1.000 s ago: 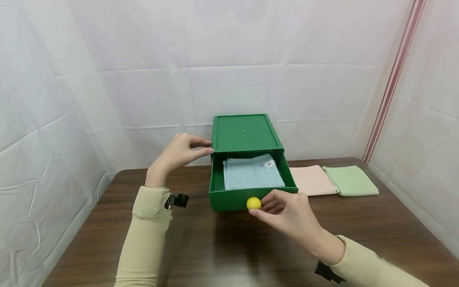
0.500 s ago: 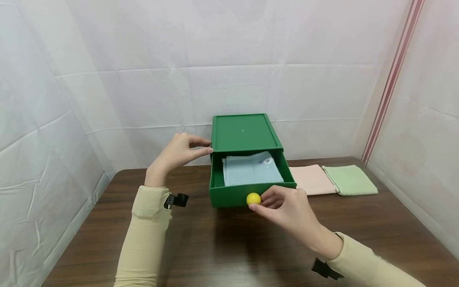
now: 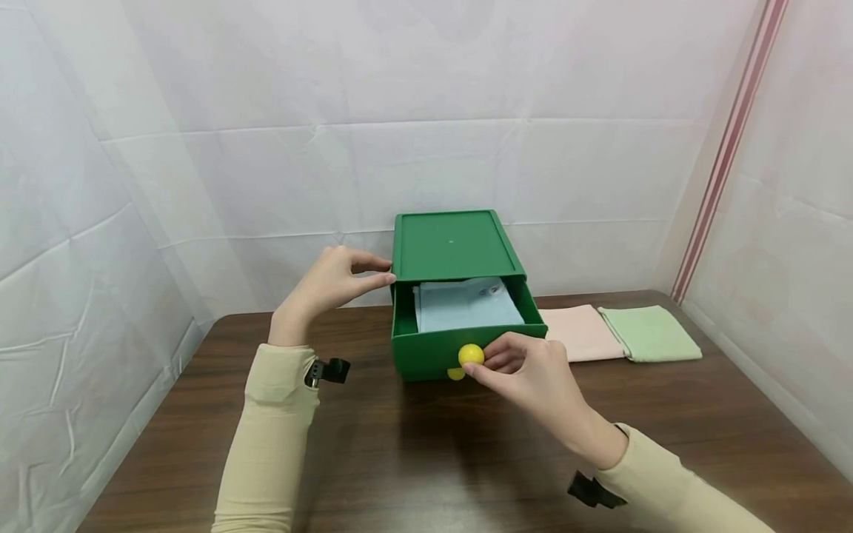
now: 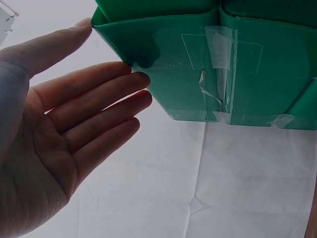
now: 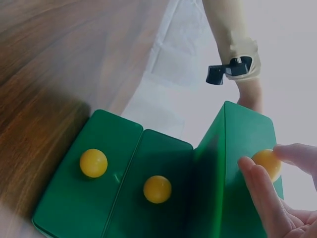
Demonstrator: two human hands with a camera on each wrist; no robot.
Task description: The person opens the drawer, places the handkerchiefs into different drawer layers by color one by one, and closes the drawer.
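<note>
Round yellow plastic knob (image 3: 471,354) on the top green plastic drawer (image 3: 426,354), partly open w/ folded light-blue cloth (image 3: 466,305) inside: your right hand (image 3: 529,374) pinches it. Your left hand (image 3: 331,283), fingers straight, presses the green plastic cabinet (image 3: 453,244) side, mid brown wooden table (image 3: 413,451).

A green plastic drawer box (image 3: 455,248) stands on the table, its top drawer (image 3: 466,348) with round yellow knob (image 3: 470,354) partly open.
</note>
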